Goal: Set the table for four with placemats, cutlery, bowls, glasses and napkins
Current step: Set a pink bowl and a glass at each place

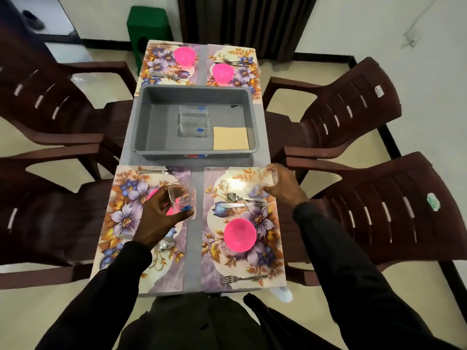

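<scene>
Four floral placemats lie on the table, each with a pink bowl and cutlery. My left hand (158,218) grips a clear glass (185,200) above the near left placemat (118,223), partly hiding its pink bowl. My right hand (284,185) holds a second clear glass (270,176) at the far right corner of the near right placemat (214,261), whose pink bowl (240,234) sits beside a knife and spoon (242,201). The grey tub (144,122) in the middle holds two clear glasses (193,121) lying down and beige napkins (230,138).
Four dark brown plastic chairs flank the table, two on the left (50,109) and two on the right (353,117). A green box (149,29) stands on the floor past the far end. Far placemats carry pink bowls (185,56), (223,73).
</scene>
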